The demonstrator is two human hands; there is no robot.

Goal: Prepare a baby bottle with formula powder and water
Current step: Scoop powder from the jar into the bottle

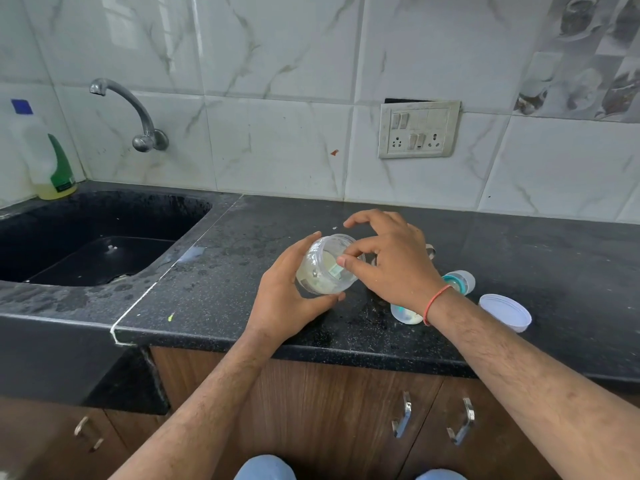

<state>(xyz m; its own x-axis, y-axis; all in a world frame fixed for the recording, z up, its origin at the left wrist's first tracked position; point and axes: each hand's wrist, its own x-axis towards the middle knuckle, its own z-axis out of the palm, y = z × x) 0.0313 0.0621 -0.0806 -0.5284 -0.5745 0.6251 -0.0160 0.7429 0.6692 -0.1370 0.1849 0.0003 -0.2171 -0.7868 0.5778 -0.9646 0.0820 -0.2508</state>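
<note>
The left hand (287, 299) wraps around a clear jar (325, 265), thumb under its base and fingers curled behind it, holding it tilted above the black counter (225, 282) with its open mouth facing up and right. The right hand (388, 261) reaches into the mouth, thumb and forefinger pinched on something small inside, the other fingers (363, 218) spread loosely above. The bottle (408, 313) lies on the counter beneath the right wrist, a white lid (505, 311) just right of it
</note>
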